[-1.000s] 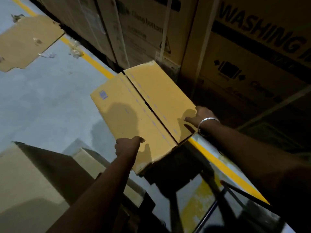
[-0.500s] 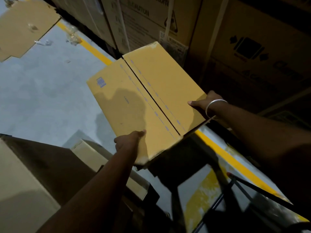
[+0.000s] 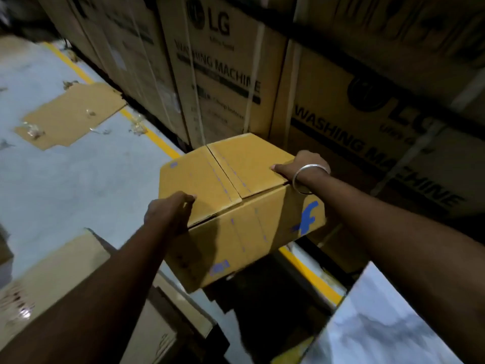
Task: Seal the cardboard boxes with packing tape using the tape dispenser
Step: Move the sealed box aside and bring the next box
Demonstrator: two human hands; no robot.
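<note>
Holding a yellow-brown cardboard box at the centre of the frame, off the floor, between both hands. Left hand gripping the near left corner of the box top, thumb lying on the left flap, fingers curling down over the edge and out of sight. Right hand gripping the right edge of the top, thumb pressing flat on the right flap, fingers wrapping over the far side; a silver bangle sitting on that wrist. Both top flaps lying closed, meeting along a dark seam running from upper centre toward the lower middle of the box top. Showing a blue printed mark on the side panel facing lower right. Standing just behind the box, across the upper frame, tall washing machine cartons. Lying at left on the grey floor, a flattened cardboard sheet beside a yellow line. Sitting at lower left, another carton.
</note>
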